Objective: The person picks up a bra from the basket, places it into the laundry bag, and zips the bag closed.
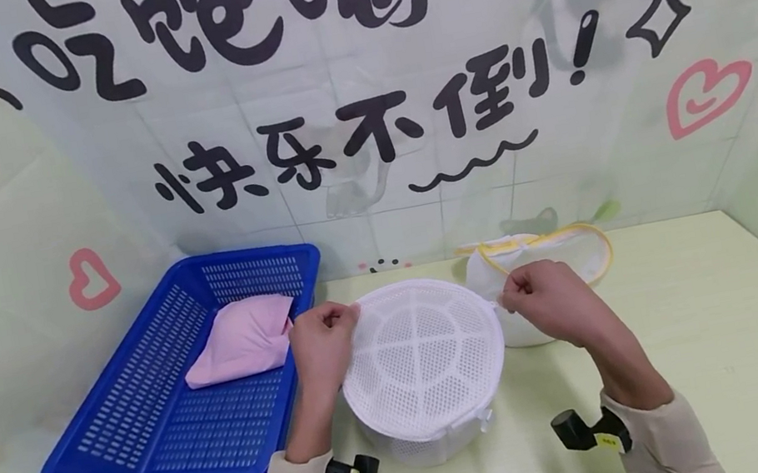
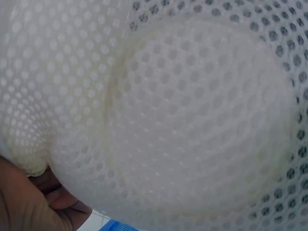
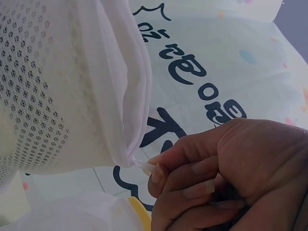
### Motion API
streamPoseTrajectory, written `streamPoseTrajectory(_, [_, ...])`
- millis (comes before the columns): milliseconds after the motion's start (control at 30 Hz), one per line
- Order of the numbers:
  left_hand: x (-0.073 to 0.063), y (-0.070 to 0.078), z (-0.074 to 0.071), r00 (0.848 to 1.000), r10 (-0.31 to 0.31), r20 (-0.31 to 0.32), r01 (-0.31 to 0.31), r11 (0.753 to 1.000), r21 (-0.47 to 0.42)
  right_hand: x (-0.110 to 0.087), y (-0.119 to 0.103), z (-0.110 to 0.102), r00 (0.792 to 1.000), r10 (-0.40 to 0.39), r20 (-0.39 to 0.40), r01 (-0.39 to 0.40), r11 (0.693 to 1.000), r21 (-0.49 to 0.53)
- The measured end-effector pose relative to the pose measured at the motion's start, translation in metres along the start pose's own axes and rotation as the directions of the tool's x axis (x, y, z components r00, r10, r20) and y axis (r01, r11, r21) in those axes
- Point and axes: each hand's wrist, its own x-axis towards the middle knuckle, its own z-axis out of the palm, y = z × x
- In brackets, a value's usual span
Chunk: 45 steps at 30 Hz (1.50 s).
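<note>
A round white mesh laundry bag (image 1: 419,356) stands upright on the table between both hands, its flat lid facing up. At its upper left rim, my left hand (image 1: 326,347) grips the mesh edge; the left wrist view shows those fingers (image 2: 62,202) curled at a gathered bit of mesh. My right hand (image 1: 558,302) is at the upper right rim. There, in the right wrist view, thumb and fingers pinch a small white tab (image 3: 143,166) at the end of the bag's zipper seam (image 3: 137,96). A small white plastic piece (image 1: 486,420) hangs from the front rim.
On the left stands a blue plastic basket (image 1: 104,403) with a folded pink cloth item (image 1: 244,336) in it. Behind the right hand lies a white bag with yellow trim (image 1: 580,252). A printed white sheet (image 1: 335,75) hangs at the back of the pale table (image 1: 733,343).
</note>
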Motion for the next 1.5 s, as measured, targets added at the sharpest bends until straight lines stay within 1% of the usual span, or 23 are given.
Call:
streamPoseTrajectory(167, [0.0006, 0.0009, -0.003, 0.998, -0.019, 0.054, 0.02, 1.0, -0.02, 0.0, 0.0013, -0.001, 1.0, -0.01, -0.015, 0.01, 1.0, -0.009])
streamPoseTrajectory(233, [0.0015, 0.0006, -0.0043, 0.995, -0.031, 0.091, 0.033, 0.999, -0.029, -0.0003, 0.0016, -0.0015, 1.0, -0.014, -0.017, 0.014, 1.0, -0.008])
streamPoseTrajectory(300, [0.0021, 0.0004, -0.0049, 0.989, -0.047, 0.142, 0.051, 0.998, -0.026, -0.0008, 0.0015, -0.0024, 1.0, -0.014, -0.019, 0.013, 1.0, -0.007])
streamPoseTrajectory(367, [0.0026, -0.0008, -0.0048, 0.974, -0.073, 0.216, 0.078, 0.997, -0.017, -0.0011, 0.0012, -0.0031, 1.0, -0.011, -0.018, 0.011, 1.0, -0.003])
streamPoseTrajectory(433, [0.0028, -0.0022, -0.0045, 0.951, -0.082, 0.299, 0.09, 0.996, -0.015, -0.0011, 0.001, -0.0035, 1.0, -0.009, -0.019, 0.009, 1.0, -0.004])
streamPoseTrajectory(500, [0.0025, -0.0038, -0.0047, 0.928, -0.069, 0.366, 0.076, 0.997, -0.007, -0.0006, 0.0006, -0.0036, 1.0, -0.008, -0.025, 0.008, 1.0, -0.007])
streamPoseTrajectory(567, [0.0024, -0.0046, -0.0056, 0.912, -0.032, 0.408, 0.033, 0.999, 0.006, 0.0001, 0.0002, -0.0034, 1.0, -0.01, -0.027, 0.01, 1.0, -0.007])
streamPoseTrajectory(600, [0.0023, -0.0048, -0.0062, 0.908, -0.013, 0.42, 0.009, 1.0, 0.012, 0.0004, 0.0, -0.0031, 1.0, -0.01, -0.028, 0.009, 1.0, -0.007])
streamPoseTrajectory(667, [0.0021, -0.0052, -0.0074, 0.908, 0.024, 0.417, -0.042, 0.999, 0.034, 0.001, -0.0005, -0.0026, 1.0, -0.01, -0.029, 0.01, 1.0, -0.007])
streamPoseTrajectory(733, [0.002, -0.0058, -0.008, 0.913, 0.054, 0.404, -0.079, 0.996, 0.046, 0.0012, -0.0009, -0.002, 1.0, -0.01, -0.027, 0.01, 1.0, -0.005])
streamPoseTrajectory(800, [0.002, -0.0067, -0.0079, 0.923, 0.086, 0.375, -0.109, 0.993, 0.039, 0.0012, -0.0014, -0.0014, 1.0, -0.01, -0.024, 0.01, 1.0, -0.001])
streamPoseTrajectory(867, [0.0017, -0.0075, -0.0075, 0.929, 0.115, 0.351, -0.134, 0.99, 0.032, 0.0012, -0.0015, -0.0009, 1.0, -0.015, -0.024, 0.015, 1.0, -0.003])
streamPoseTrajectory(900, [0.0016, -0.0079, -0.0071, 0.929, 0.129, 0.348, -0.147, 0.989, 0.027, 0.0013, -0.0013, -0.0007, 1.0, -0.016, -0.024, 0.016, 1.0, -0.004])
streamPoseTrajectory(967, [0.0012, -0.0079, -0.0064, 0.921, 0.152, 0.358, -0.168, 0.986, 0.014, 0.0015, -0.0008, -0.0004, 1.0, -0.017, -0.025, 0.017, 1.0, -0.008])
streamPoseTrajectory(1100, [0.0003, -0.0077, -0.0046, 0.891, 0.165, 0.423, -0.181, 0.984, -0.002, 0.0021, 0.0005, 0.0, 1.0, -0.016, -0.025, 0.016, 1.0, -0.018])
streamPoseTrajectory(1233, [-0.0005, -0.0051, -0.0043, 0.873, 0.141, 0.468, -0.162, 0.987, 0.005, 0.0021, 0.0012, 0.0, 1.0, -0.022, -0.021, 0.022, 1.0, -0.019])
streamPoseTrajectory(1300, [-0.0008, -0.0035, -0.005, 0.861, 0.135, 0.491, -0.158, 0.987, 0.005, 0.002, 0.0014, 0.0001, 0.999, -0.028, -0.021, 0.028, 0.999, -0.018])
streamPoseTrajectory(1333, [-0.0009, -0.0029, -0.0055, 0.851, 0.139, 0.507, -0.168, 0.986, 0.011, 0.0019, 0.0016, 0.0001, 0.999, -0.032, -0.021, 0.031, 0.999, -0.018])
streamPoseTrajectory(1433, [-0.0003, -0.0021, -0.0071, 0.811, 0.178, 0.558, -0.224, 0.974, 0.015, 0.0019, 0.0027, 0.0001, 0.999, -0.042, -0.02, 0.042, 0.999, -0.019])
streamPoseTrajectory(1500, [0.0004, -0.0021, -0.008, 0.788, 0.203, 0.581, -0.258, 0.966, 0.012, 0.0019, 0.0039, 0.0002, 0.999, -0.048, -0.017, 0.048, 0.999, -0.021])
